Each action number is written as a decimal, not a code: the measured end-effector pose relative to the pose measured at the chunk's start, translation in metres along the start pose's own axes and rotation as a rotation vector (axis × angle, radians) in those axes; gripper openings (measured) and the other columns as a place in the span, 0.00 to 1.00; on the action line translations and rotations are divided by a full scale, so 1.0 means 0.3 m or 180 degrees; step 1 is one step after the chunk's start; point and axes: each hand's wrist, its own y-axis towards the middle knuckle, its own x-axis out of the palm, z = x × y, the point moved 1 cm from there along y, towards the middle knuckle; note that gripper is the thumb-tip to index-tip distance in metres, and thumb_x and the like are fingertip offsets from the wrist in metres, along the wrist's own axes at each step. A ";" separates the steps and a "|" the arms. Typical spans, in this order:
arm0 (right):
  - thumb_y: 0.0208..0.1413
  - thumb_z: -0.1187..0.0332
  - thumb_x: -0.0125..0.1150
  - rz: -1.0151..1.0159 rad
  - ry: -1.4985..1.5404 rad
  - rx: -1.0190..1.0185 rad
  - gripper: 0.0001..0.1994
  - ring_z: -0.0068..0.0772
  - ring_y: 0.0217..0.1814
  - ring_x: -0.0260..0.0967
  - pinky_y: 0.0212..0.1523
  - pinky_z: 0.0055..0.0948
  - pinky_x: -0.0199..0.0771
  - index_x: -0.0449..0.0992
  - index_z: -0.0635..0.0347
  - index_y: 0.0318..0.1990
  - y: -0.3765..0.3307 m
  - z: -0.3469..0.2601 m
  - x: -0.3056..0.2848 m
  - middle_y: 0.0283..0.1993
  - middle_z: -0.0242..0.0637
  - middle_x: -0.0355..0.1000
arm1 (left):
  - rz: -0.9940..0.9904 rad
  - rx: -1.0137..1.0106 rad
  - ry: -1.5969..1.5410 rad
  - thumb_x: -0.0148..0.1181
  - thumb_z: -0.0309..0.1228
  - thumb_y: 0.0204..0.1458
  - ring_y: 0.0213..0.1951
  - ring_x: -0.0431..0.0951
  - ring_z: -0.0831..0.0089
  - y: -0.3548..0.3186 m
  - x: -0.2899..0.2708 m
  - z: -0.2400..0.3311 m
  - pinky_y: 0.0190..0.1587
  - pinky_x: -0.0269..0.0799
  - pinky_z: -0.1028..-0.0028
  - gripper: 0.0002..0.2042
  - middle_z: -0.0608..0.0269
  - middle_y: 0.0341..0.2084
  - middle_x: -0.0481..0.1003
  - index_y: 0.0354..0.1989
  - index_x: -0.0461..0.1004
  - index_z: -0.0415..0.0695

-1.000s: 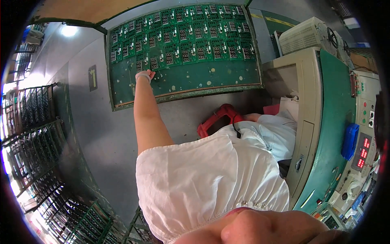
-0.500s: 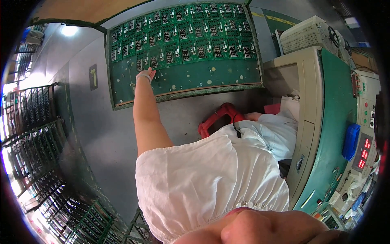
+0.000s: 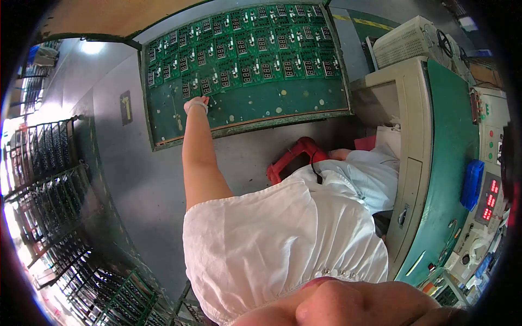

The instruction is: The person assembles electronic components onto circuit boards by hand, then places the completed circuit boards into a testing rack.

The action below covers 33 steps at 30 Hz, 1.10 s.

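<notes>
My left hand (image 3: 197, 103) reaches far out over a green board-covered tray (image 3: 255, 115). Its fingers are curled at the lower edge of the circuit boards, beside two in the lowest row: one circuit board (image 3: 186, 89) and its neighbour (image 3: 206, 86). What the fingers hold, if anything, is too small and partly hidden. The boards are green, with dark digit displays and white connectors, and lie in several close rows across the upper part of the tray. A band is around my left wrist. My right hand is out of view.
A red stool-like frame (image 3: 288, 162) stands below the tray. At the right are a beige cabinet with a green top (image 3: 448, 136), a blue object (image 3: 472, 185) and a control panel with red digits (image 3: 490, 199). Dark racks (image 3: 49, 146) line the left side.
My left hand has drawn back slightly from the boards, and its fingers look more curled. The whole view has shifted a little. No board has plainly changed place.
</notes>
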 end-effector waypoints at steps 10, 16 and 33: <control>0.64 0.58 0.51 0.0395 0.1145 -0.0710 0.20 0.21 0.54 0.68 0.59 0.27 0.64 0.71 0.56 0.59 -0.029 -0.069 0.010 0.58 0.31 0.72 | -0.0278 0.0733 0.0737 0.59 0.13 0.51 0.28 0.81 0.65 0.038 -0.013 -0.032 0.24 0.74 0.77 0.06 0.50 0.30 0.79 0.34 0.79 0.34; 0.64 0.55 0.51 0.0294 0.0974 0.0406 0.20 0.21 0.54 0.69 0.58 0.27 0.65 0.73 0.54 0.58 -0.019 -0.049 -0.004 0.57 0.29 0.73 | -0.0137 0.0828 0.0458 0.58 0.10 0.47 0.25 0.81 0.65 0.027 -0.015 -0.012 0.27 0.81 0.75 0.06 0.49 0.25 0.79 0.25 0.80 0.32; 0.63 0.60 0.52 0.0209 0.1393 0.0477 0.16 0.26 0.55 0.69 0.58 0.30 0.66 0.75 0.55 0.53 -0.021 0.100 0.078 0.54 0.32 0.74 | 0.0247 0.0733 0.0369 0.60 0.11 0.46 0.23 0.80 0.65 -0.046 -0.044 0.004 0.26 0.83 0.75 0.06 0.48 0.25 0.79 0.25 0.81 0.32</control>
